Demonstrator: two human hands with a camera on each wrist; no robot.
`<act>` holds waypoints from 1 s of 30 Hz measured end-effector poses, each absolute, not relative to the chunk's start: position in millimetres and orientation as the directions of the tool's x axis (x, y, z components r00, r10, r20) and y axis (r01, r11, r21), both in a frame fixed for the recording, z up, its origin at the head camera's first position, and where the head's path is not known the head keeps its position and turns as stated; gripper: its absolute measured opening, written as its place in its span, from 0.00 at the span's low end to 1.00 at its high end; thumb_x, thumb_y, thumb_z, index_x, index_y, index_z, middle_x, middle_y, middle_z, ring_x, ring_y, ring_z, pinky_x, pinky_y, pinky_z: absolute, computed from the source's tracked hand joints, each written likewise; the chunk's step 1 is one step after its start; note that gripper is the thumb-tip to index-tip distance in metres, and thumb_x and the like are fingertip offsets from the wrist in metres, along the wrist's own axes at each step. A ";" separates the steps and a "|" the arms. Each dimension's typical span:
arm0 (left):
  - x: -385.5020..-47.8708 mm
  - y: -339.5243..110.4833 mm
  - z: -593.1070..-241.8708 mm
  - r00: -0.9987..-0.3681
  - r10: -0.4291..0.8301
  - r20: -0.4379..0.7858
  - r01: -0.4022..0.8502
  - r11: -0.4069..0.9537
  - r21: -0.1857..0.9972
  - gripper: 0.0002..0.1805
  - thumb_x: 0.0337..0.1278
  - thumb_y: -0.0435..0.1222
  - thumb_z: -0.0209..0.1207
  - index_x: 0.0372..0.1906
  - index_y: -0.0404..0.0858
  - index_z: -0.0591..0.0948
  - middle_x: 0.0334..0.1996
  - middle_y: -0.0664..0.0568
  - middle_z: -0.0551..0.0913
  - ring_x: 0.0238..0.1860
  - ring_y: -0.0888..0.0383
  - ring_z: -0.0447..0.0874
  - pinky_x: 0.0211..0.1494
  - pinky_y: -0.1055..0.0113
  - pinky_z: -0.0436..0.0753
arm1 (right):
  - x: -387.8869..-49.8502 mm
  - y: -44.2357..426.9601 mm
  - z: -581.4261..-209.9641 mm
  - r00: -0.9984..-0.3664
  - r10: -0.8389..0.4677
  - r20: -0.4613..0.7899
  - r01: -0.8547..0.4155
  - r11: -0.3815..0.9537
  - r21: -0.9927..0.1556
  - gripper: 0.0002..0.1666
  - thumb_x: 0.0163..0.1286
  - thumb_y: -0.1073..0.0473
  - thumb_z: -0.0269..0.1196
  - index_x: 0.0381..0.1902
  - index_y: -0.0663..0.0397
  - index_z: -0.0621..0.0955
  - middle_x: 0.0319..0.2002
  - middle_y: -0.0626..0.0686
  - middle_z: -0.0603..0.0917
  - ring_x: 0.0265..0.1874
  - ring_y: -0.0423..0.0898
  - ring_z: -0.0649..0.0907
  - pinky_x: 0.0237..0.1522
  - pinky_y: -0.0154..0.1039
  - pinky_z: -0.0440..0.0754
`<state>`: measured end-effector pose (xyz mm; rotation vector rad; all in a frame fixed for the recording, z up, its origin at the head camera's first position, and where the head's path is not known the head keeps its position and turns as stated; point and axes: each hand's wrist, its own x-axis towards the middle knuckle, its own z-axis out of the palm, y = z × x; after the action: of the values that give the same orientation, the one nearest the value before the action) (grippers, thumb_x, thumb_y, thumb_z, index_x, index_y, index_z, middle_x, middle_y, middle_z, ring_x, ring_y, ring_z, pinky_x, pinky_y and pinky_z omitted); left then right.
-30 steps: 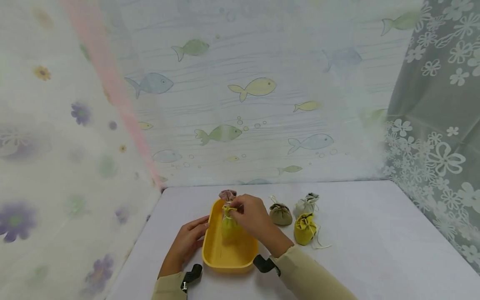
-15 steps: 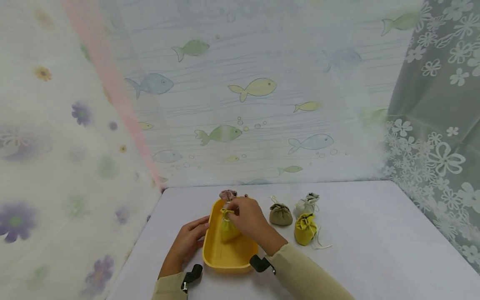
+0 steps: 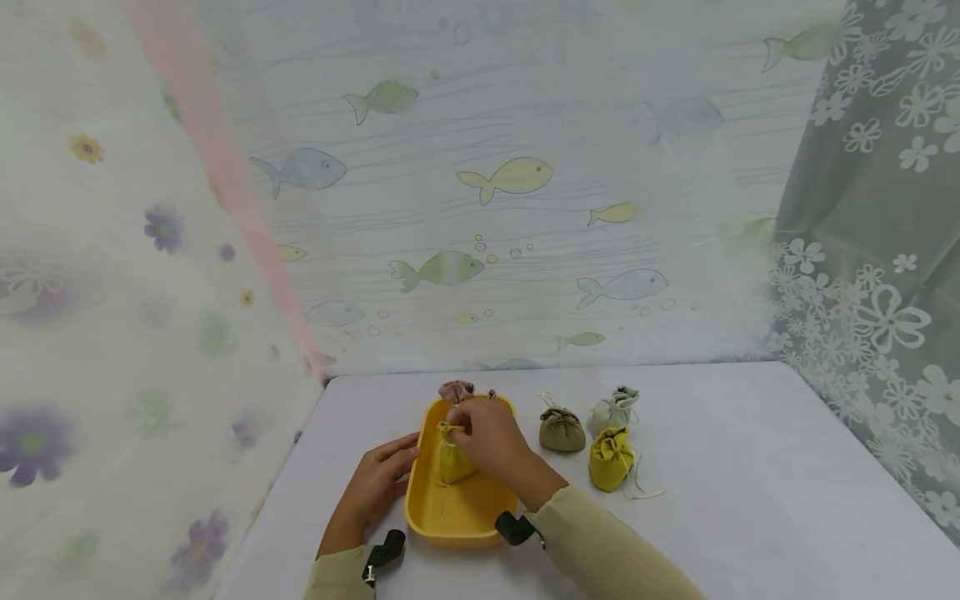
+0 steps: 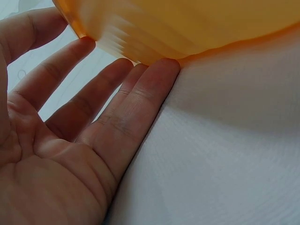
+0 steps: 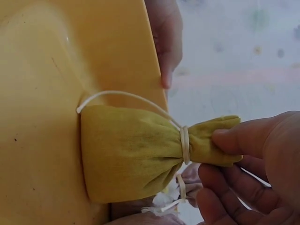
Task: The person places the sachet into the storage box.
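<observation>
My right hand (image 3: 489, 433) pinches the gathered top of a yellow drawstring pouch (image 5: 133, 152) between thumb and fingers. The pouch stands upright inside the yellow tray (image 3: 461, 521), its base on the tray floor, and a pale cord circles its neck. Straight fingers of my left hand (image 4: 93, 122) touch the tray's outer left wall; nothing is gripped there. Behind the held pouch, a dusty pink pouch (image 3: 456, 391) rises at the tray's far end, partly hidden by the right hand. Another small dark pinkish top shows beside it, mostly covered.
To the right of the tray, on the white table (image 3: 720, 467), stand an olive-brown pouch (image 3: 562, 429), a pale grey pouch (image 3: 611, 410) and a second yellow pouch (image 3: 611, 460) with its cord trailing. A fish-print curtain (image 3: 510, 208) hangs behind the table.
The right hand has lowered the yellow pouch and shifted it slightly left, down to the tray floor. The left hand stays against the tray.
</observation>
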<state>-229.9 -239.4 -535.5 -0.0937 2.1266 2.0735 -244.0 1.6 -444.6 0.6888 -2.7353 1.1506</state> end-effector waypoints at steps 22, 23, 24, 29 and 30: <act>-228.5 -237.0 -533.4 -0.986 0.051 -0.160 -0.158 0.039 0.987 0.31 0.66 0.51 0.66 0.71 0.45 0.78 0.69 0.46 0.79 0.62 0.50 0.84 0.54 0.54 0.89 | -236.2 7.8 -439.9 -0.891 -0.351 0.287 -0.451 0.626 -0.637 0.11 0.69 0.58 0.71 0.48 0.49 0.88 0.41 0.47 0.85 0.36 0.39 0.78 0.42 0.33 0.84; -228.6 -237.1 -533.4 -0.986 0.051 -0.160 -0.158 0.040 0.987 0.31 0.66 0.51 0.65 0.71 0.45 0.78 0.69 0.46 0.79 0.62 0.50 0.84 0.54 0.54 0.89 | -235.8 8.7 -440.0 -0.891 -0.350 0.288 -0.451 0.622 -0.640 0.11 0.69 0.58 0.71 0.49 0.49 0.87 0.41 0.48 0.85 0.36 0.39 0.78 0.42 0.33 0.84; -228.7 -237.2 -533.4 -0.986 0.050 -0.161 -0.159 0.041 0.986 0.31 0.66 0.51 0.65 0.71 0.45 0.78 0.69 0.46 0.79 0.62 0.49 0.84 0.54 0.54 0.89 | -235.3 9.8 -440.1 -0.890 -0.351 0.292 -0.454 0.618 -0.642 0.11 0.69 0.58 0.70 0.49 0.50 0.87 0.42 0.49 0.86 0.36 0.40 0.78 0.42 0.33 0.83; -230.0 -237.3 -534.3 -0.985 0.047 -0.164 -0.161 0.057 0.985 0.31 0.67 0.51 0.65 0.71 0.45 0.78 0.70 0.45 0.78 0.63 0.49 0.84 0.54 0.55 0.89 | -234.4 15.7 -440.8 -0.887 -0.346 0.305 -0.459 0.596 -0.659 0.11 0.70 0.59 0.70 0.50 0.49 0.88 0.43 0.49 0.87 0.37 0.39 0.79 0.43 0.34 0.84; -230.1 -237.2 -534.4 -0.985 0.045 -0.167 -0.164 0.060 0.985 0.31 0.67 0.51 0.65 0.71 0.45 0.78 0.70 0.45 0.77 0.63 0.49 0.84 0.54 0.55 0.89 | -234.2 16.8 -440.7 -0.887 -0.342 0.310 -0.460 0.592 -0.662 0.11 0.70 0.59 0.70 0.49 0.49 0.88 0.43 0.48 0.87 0.37 0.39 0.79 0.43 0.34 0.85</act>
<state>-230.1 -237.2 -534.4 -0.1228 2.1701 2.0507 -234.2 16.8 -440.7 0.6764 -2.6674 1.1738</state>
